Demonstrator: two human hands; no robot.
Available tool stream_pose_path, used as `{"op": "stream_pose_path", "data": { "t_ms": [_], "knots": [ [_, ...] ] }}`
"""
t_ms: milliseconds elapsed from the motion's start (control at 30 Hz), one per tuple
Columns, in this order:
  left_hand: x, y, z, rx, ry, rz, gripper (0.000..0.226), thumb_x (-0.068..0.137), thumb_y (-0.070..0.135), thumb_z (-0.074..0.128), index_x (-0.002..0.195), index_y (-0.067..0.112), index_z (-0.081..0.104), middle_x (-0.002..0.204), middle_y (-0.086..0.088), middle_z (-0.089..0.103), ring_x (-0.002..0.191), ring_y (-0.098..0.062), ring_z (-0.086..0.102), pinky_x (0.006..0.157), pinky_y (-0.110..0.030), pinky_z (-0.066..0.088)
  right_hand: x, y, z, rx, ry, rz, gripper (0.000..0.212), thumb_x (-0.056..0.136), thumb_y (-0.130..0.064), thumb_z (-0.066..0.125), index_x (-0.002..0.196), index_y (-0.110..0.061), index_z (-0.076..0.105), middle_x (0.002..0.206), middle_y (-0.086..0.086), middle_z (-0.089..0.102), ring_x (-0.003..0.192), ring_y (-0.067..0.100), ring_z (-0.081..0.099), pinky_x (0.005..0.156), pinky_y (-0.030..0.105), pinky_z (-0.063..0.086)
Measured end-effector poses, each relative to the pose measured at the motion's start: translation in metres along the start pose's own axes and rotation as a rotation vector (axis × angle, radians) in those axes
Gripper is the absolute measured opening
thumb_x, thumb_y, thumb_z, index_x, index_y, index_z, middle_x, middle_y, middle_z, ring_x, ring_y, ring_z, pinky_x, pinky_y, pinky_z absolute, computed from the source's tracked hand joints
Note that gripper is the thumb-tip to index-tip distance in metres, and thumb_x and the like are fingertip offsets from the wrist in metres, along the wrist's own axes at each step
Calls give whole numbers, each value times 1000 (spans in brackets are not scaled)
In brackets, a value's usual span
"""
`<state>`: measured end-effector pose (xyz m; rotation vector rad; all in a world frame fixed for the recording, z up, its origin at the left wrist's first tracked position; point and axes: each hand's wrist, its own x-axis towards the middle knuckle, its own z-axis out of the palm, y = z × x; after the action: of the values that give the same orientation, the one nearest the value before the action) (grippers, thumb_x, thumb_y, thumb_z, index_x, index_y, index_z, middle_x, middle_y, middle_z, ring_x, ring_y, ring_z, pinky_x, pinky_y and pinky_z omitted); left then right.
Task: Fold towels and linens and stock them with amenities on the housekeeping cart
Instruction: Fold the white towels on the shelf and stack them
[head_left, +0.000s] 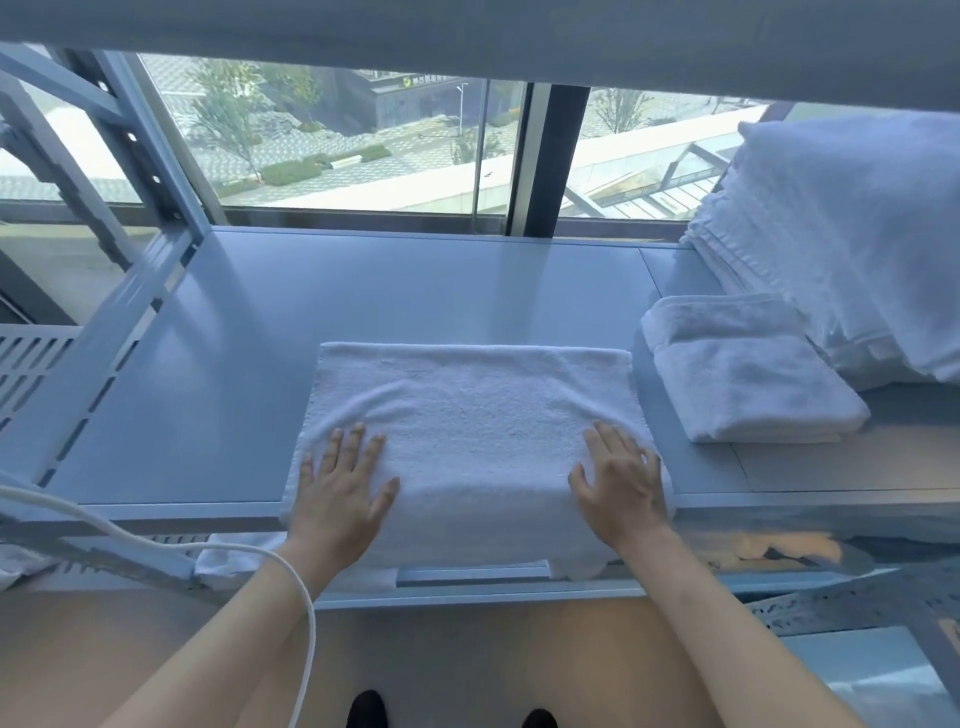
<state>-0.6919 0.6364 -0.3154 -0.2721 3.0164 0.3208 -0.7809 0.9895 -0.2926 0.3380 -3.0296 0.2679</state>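
White terry towel (467, 415), partly folded into a broad rectangle, lies on the pale grey metal shelf (363, 280). Its near edge hangs over the shelf's front lip.

Left hand (340, 483) lies flat on the towel's near left corner, fingers straight and slightly spread, gripping nothing. Right hand (621, 483) does the same at the near right corner, palm down, fingers spread. Both press; neither pinches cloth.

Smaller folded white towel (748, 374) sits just beside, to the right. Behind that, a tall stack of folded white linens (841, 234) leans toward it.

Risks, as judged:
- The overhang is the weak point. With palms lifted together, the draped part could drag the towel off the front edge.
- Smoothing outward with flat hands may push ripples toward the far edge; a crease already shows near the left fingers.
- A sideways fold to the right could knock the smaller towel, since they lie close.
- The leaning stack looks unsteady, though its base is hidden, so hard to be sure.
- White cable (291, 587) loops across the left forearm; it might snag on a wide reach.
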Motion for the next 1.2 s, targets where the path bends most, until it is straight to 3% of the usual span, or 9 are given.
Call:
{"op": "stream_pose_path", "data": {
  "t_ms": [133,233,333,433,567,800,967,1100,1200],
  "knots": [
    [17,44,-6,-14,3,110,69,103,58,24,163,28,10,172,1,-1,158,-22,-4,125,-58,6,28,-31,5,201,-174,-198,60,105,-37,47,161,-25,30,172,-8,14,158,16,9,125,49,15],
    [23,55,-3,4,-52,166,69,104,57,21,164,29,1,172,3,-10,158,-19,-12,126,-54,-1,38,-29,11,158,-263,-199,62,107,-44,38,164,-31,18,173,-10,2,159,15,0,128,44,4],
    [9,38,5,47,-37,186,72,99,63,5,163,32,-7,170,8,-18,155,-16,-20,126,-46,-9,23,-15,16,114,-287,-237,63,108,-50,31,165,-35,8,171,-14,-10,158,10,-9,128,41,-2],
    [-21,27,20,57,30,240,71,101,64,11,163,32,-2,171,6,-10,157,-18,-14,126,-48,-4,-13,-9,23,62,-268,-274,66,106,-55,25,164,-37,-1,169,-17,-18,156,7,-19,128,40,-4],
    [-42,24,35,53,77,256,70,105,62,20,164,28,8,172,3,1,159,-22,0,124,-51,5,-45,-9,31,50,-221,-263,68,105,-60,21,163,-38,-5,170,-17,-17,156,8,-19,127,39,-7],
    [-6,37,21,47,26,173,71,100,66,2,163,34,-5,169,11,-17,155,-13,-21,127,-46,-8,14,-7,23,69,-277,-238,63,106,-59,20,164,-40,2,169,-20,-15,155,5,-17,128,44,2],
    [-16,34,22,65,40,197,72,101,66,5,163,30,0,171,7,-11,157,-16,-15,127,-49,-3,4,3,27,68,-257,-329,69,103,-70,17,163,-42,-2,169,-20,-17,155,5,-17,128,42,-1],
    [-35,29,35,98,97,257,74,104,65,22,164,25,9,172,0,1,159,-23,-1,125,-54,8,-18,13,31,55,-192,-415,88,95,-78,37,164,-39,-1,172,-15,-9,158,12,-9,126,39,-3],
    [-34,27,37,123,109,273,82,100,70,29,164,24,8,172,-1,1,159,-24,0,125,-55,11,-18,23,29,-5,-219,-488,101,87,-66,56,164,-36,-3,172,-13,-9,159,16,-8,127,41,1]
  ]
}}
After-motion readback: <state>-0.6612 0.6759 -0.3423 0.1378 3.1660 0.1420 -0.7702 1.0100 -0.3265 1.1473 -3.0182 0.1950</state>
